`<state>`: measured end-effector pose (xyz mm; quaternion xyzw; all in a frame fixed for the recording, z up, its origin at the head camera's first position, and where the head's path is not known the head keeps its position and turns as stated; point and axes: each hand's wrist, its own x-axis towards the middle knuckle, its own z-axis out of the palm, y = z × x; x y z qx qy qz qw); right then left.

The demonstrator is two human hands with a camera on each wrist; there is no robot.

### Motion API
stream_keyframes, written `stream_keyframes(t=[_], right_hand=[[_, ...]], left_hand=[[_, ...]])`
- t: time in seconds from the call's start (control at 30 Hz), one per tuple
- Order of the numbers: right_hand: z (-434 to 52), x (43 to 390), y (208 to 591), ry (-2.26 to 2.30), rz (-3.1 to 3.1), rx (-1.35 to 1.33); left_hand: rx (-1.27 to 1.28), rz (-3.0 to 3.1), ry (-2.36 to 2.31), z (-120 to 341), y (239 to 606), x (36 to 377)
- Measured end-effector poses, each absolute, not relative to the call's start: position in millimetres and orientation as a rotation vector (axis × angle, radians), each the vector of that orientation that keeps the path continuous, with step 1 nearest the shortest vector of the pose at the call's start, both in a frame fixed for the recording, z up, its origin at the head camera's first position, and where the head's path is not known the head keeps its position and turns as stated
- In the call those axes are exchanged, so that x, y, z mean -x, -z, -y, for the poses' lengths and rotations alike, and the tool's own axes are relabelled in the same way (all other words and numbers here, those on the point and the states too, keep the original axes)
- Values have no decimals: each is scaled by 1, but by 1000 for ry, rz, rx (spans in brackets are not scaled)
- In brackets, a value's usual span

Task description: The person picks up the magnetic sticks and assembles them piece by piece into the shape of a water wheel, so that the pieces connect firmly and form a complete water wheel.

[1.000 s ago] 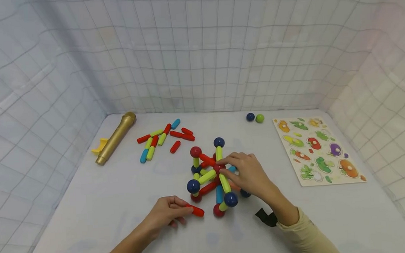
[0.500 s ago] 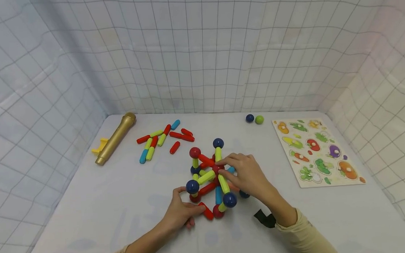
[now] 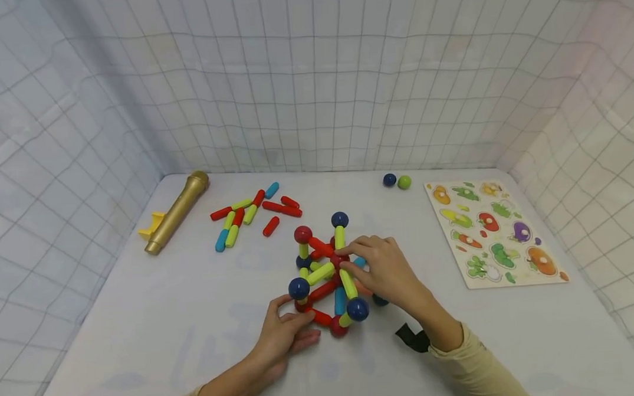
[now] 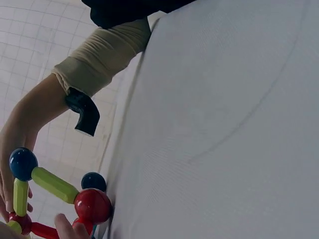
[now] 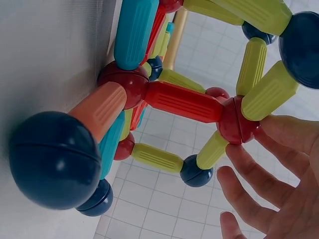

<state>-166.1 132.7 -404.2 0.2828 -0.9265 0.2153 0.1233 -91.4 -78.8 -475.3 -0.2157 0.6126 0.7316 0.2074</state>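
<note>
A short red rod (image 3: 320, 317) is pinched by the left hand (image 3: 283, 335) at the near foot of the ball-and-rod frame (image 3: 328, 277), mid-table. The frame's central red ball (image 5: 237, 121) is gripped by the right hand's (image 3: 385, 270) fingertips (image 5: 279, 130). Should the rod be pushed off-line, a joint could probably be knocked loose and the frame could sag; spare rods (image 3: 251, 215) lie well apart.
</note>
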Motion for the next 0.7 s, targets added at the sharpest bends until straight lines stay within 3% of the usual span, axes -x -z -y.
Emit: stream_keyframes(t=[0.7], right_hand=[[-138,182,394,-564,2710,-919]], left_hand=[[517,-1888,-1858,84,475,129]])
